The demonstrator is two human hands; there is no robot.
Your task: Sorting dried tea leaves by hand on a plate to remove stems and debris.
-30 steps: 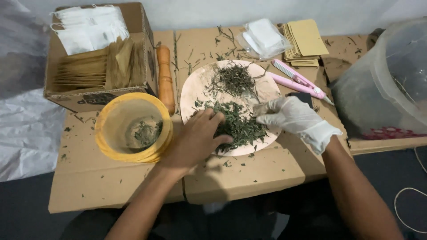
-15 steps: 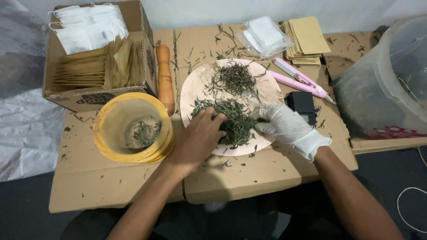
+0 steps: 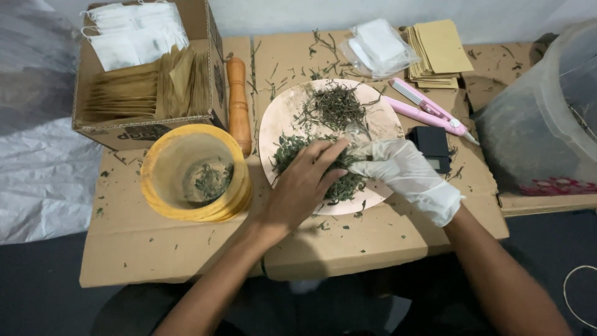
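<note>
Two hands meet over a heap of dried green leaves on a round pink plate.

The bare left hand (image 3: pixel 305 186) lies spread, fingers (image 3: pixel 328 154) loosely open on the dried leaves (image 3: pixel 339 180); the gloved right hand (image 3: pixel 404 171) curls beside it, its grip hidden. Just beyond the fingertips a second tangle of stems (image 3: pixel 333 107) lies on the plate (image 3: pixel 280 118). Left of the hands stands a yellow bowl (image 3: pixel 194 172), behind it a wooden pestle (image 3: pixel 238 102), long axis pointing away, all on flattened cardboard (image 3: pixel 373 239).

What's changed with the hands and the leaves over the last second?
The left hand has slid right across the green leaves until its fingertips meet the gloved right hand, which has edged left. The pile looks more gathered. The plate, yellow bowl and wooden pestle stayed put.
</note>
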